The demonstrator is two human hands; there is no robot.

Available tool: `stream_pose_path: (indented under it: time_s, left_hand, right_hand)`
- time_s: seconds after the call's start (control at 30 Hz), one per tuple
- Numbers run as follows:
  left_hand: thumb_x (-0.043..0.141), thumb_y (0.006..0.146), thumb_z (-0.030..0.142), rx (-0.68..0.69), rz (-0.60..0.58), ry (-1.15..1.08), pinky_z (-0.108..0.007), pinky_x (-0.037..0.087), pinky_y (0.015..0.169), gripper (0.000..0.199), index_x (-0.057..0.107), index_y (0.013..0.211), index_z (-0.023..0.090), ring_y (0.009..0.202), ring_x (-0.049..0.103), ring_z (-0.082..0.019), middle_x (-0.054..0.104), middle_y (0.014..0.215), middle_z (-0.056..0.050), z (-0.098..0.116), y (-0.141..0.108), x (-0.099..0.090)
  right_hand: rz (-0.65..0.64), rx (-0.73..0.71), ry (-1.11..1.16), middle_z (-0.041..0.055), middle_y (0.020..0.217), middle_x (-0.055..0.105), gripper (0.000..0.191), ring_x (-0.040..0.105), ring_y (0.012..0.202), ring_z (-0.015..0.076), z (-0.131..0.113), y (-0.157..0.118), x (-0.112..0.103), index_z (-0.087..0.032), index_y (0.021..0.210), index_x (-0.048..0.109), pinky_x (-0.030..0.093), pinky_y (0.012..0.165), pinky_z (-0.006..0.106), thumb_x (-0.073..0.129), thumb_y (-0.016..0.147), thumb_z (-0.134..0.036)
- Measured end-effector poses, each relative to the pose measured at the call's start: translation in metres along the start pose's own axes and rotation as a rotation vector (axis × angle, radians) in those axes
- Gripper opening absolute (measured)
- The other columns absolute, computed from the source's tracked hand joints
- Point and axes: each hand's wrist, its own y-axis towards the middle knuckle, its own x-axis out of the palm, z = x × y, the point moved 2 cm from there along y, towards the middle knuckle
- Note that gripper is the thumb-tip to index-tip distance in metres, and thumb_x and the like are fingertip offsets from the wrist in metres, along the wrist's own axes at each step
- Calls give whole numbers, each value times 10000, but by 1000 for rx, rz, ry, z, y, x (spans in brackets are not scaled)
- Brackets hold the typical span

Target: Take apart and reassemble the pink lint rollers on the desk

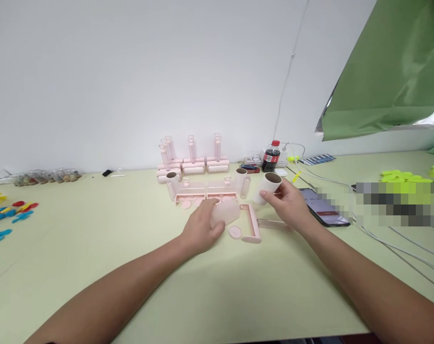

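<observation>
My right hand [291, 205] is closed around a white sticky-paper roll [260, 193] with a brown cardboard core, held upright at the table. My left hand [202, 227] grips a translucent, pale plastic cover [227, 213], tilted over the table. Just right of the cover lies a pink U-shaped frame [252, 224], with a round pink cap [234, 232] beside it. A clear tube-shaped handle [272, 223] extends from the frame toward my right wrist. Behind my hands lie two more pink frames [190, 197], and two white rolls [240, 177] stand near them.
Several assembled pink rollers [193, 165] stand by the wall. A cola bottle [271, 156] is at the back right, a phone [324, 210] lies right of my hand, and cables [392, 241] cross the right side. Colourful pieces [12, 210] lie at far left.
</observation>
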Motion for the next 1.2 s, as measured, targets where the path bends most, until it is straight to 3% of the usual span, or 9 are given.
stream_pose_path:
  time_s: [0.13,0.23,0.4,0.47,0.63,0.8,1.0,1.1,1.2]
  left_hand:
    - [512,845,371,-211,215,-643,-340,530,708,443,406,1244,210,892,605,-190,522,1177,-90,-4,5,-3]
    - [547,845,407,-213,308,-943,-326,533,754,528,365,1309,234,947,603,-180,492,1231,-86,-4,7,-3]
    - [715,738,369,-181,-50,-1110,-344,494,852,720,364,1347,210,998,614,-214,565,1212,-107,5,5,10]
    - [751,691,337,-164,-98,-1091,-341,487,849,746,386,1325,191,1012,607,-229,596,1177,-114,7,6,12]
    - [631,725,329,-284,140,-945,-271,467,664,599,412,1267,197,789,603,-160,608,1040,-62,-5,11,2]
    - [559,763,353,-359,81,-578,-274,451,605,697,284,1387,206,752,599,-170,582,1036,-68,-13,10,-2]
    - [527,790,358,-231,-40,254,-372,468,686,724,286,1462,240,891,616,-293,541,1224,-139,-4,1,-6]
    - [530,770,332,-177,-87,465,-414,477,725,724,319,1453,217,917,602,-317,539,1199,-151,0,-1,-7]
    - [566,764,297,-4,-49,601,-525,402,932,639,433,1382,205,1152,489,-372,483,1321,-174,10,-2,-6]
  right_hand:
    - [-140,-194,-30,52,930,635,341,587,826,213,-15,-14,6,-214,1061,603,469,722,333,656,780,-400]
    - [-286,-212,-22,60,968,625,369,578,838,213,-27,-29,16,-230,1107,603,467,703,320,654,792,-416]
    - [-381,35,397,60,925,654,381,619,827,209,-34,-43,40,-202,1027,542,506,685,309,649,784,-476]
    - [-365,61,454,71,948,663,393,632,840,217,-33,-40,42,-201,1007,523,512,670,308,656,765,-481]
    - [-151,101,-7,72,933,673,432,624,740,219,-14,-12,8,-228,1111,539,473,566,297,618,777,-491]
    - [-195,191,-415,102,940,679,497,605,668,228,9,10,-13,-232,1159,620,416,497,298,613,761,-530]
    - [-134,55,-69,58,919,671,418,617,753,211,1,1,0,-228,1111,584,487,598,301,606,791,-496]
    - [-168,27,238,39,898,656,515,637,813,211,-6,-9,9,-230,1215,469,521,676,320,649,777,-433]
    - [-192,64,255,8,820,616,641,631,750,206,-10,-17,15,-246,1306,399,523,641,325,688,750,-382]
